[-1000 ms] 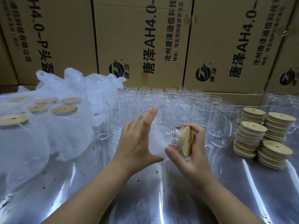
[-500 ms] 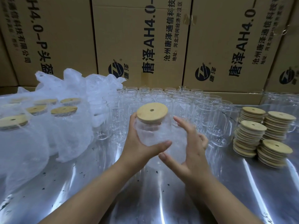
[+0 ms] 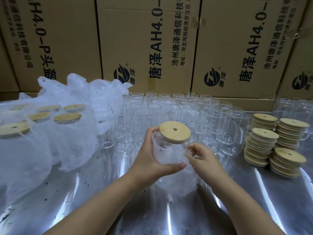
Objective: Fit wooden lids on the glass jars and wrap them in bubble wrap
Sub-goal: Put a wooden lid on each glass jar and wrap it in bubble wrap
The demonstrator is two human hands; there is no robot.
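The wrapping step is in hand. A jar [image 3: 176,145] with its lid [image 3: 175,131] already fitted is held above the counter [image 3: 76,200] at the centre of the frame, a little tilted. It is gripped from the left by the left hand [image 3: 149,155], whose fingers are curled round the glass and the wrap [image 3: 176,177] together, with the thumb laid across the near side. The right hand [image 3: 203,160] is placed at the right side of the jar, and a fold of the wrap is pinched between its thumb and fingers [image 3: 194,147]. The body of the jar is covered by the wrap up to just under the lid, and a loose part hangs below toward the counter. The lid fitting for this jar is judged to be finished, and the wrap not yet closed. For the next move the loose part must probably be drawn tight round the base and tucked, while the jar is held firmly, because glass under smooth plastic may slip. Wrapped jars [image 3: 67,118] are seen at the left of the frame, bare jars [image 3: 171,109] behind the middle, and lid stacks [image 3: 261,143] at the right, so much work remains.
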